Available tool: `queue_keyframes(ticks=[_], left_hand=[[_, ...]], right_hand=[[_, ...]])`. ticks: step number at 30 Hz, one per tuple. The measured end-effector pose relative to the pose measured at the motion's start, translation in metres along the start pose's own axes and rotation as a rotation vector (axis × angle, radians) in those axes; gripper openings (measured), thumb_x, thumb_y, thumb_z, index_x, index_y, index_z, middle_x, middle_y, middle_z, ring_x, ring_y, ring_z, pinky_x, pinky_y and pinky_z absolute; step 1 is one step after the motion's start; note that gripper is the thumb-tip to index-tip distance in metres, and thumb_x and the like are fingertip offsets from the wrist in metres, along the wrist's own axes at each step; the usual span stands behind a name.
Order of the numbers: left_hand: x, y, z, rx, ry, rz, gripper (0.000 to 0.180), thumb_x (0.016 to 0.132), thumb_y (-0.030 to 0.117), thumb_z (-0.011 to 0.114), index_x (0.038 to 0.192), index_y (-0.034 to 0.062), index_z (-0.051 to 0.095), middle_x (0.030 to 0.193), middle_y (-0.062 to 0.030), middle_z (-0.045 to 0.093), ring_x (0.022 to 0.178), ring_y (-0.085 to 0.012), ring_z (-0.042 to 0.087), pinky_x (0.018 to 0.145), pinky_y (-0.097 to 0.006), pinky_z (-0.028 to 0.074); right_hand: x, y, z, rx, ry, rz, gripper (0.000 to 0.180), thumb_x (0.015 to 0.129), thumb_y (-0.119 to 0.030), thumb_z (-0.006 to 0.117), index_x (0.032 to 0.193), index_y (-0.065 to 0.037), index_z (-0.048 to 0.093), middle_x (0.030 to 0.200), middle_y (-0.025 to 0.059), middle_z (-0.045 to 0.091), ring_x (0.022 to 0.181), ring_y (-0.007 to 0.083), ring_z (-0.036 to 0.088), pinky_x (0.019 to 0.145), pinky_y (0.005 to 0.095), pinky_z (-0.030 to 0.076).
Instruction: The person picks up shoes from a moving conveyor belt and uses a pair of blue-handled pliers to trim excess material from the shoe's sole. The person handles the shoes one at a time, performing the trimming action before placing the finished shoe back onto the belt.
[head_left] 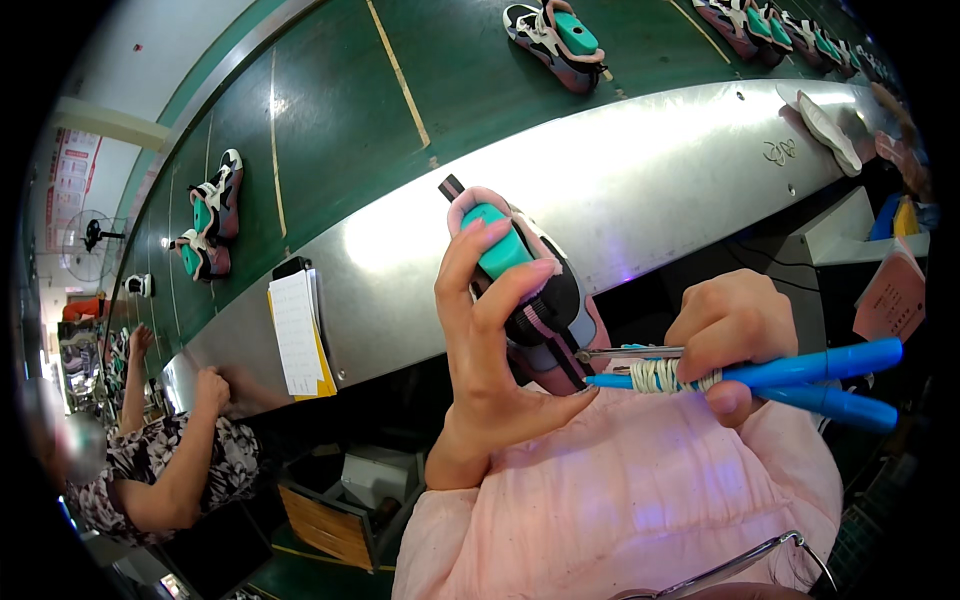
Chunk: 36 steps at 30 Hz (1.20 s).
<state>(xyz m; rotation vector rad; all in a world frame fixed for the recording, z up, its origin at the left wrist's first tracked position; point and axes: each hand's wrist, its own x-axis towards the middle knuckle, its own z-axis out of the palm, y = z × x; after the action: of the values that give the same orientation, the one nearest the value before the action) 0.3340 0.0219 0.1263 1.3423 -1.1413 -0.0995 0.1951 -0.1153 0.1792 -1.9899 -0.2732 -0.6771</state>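
Glasses (760, 548), right hand (735, 315) tight around banded blue pens (805, 369), left hand (485, 370) around shoe (562, 292), white sheet (294, 330) of illegible writing

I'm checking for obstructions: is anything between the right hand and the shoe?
Only what the right hand holds: blue pens bound with pale bands and a metal tool, pointing at the shoe. The left thumb lies near the pen tip; nothing else visible blocks the gap.

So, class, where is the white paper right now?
In the head view, the white paper lies left of centre on the metal ledge, left of the shoe that the left hand holds.
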Motion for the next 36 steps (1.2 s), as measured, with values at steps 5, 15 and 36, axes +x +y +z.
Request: queue_keyframes(ticks=[5, 15, 36], left_hand=[[-0.002, 0.002, -0.007, 0.074, -0.015, -0.001, 0.075, 0.043, 0.012, 0.082, 0.110, 0.0090, 0.049, 0.124, -0.0182, 0.036, 0.116, -0.0374, 0.039, 0.092, -0.043, 0.036], [0.002, 0.001, -0.010, 0.180, -0.048, 0.048, 0.078, 0.041, 0.013, 0.083, 0.111, 0.0097, 0.048, 0.126, -0.0172, 0.037, 0.113, -0.0301, 0.043, 0.088, -0.035, 0.041], [-0.091, -0.125, -0.008, 0.607, -0.371, 0.851, 0.048, 0.062, 0.031, 0.076, 0.095, 0.0490, 0.046, 0.128, -0.0052, 0.031, 0.129, -0.0281, 0.022, 0.105, -0.052, 0.020]], right_hand=[[0.006, -0.002, 0.011, -0.151, 0.001, -0.176, 0.024, 0.083, -0.029, 0.058, 0.078, -0.006, 0.057, 0.062, 0.0054, 0.054, 0.047, 0.0182, 0.053, 0.038, 0.0256, 0.039], [0.007, 0.000, 0.009, -0.253, -0.060, -0.313, 0.024, 0.083, -0.029, 0.058, 0.078, -0.006, 0.057, 0.063, 0.0038, 0.052, 0.042, 0.0137, 0.047, 0.034, 0.0229, 0.032], [-0.097, 0.130, 0.006, 0.242, 1.126, 0.530, 0.026, 0.092, -0.030, 0.042, 0.075, -0.011, 0.045, 0.061, -0.0031, 0.040, 0.044, 0.0023, 0.035, 0.036, 0.0168, 0.026]])
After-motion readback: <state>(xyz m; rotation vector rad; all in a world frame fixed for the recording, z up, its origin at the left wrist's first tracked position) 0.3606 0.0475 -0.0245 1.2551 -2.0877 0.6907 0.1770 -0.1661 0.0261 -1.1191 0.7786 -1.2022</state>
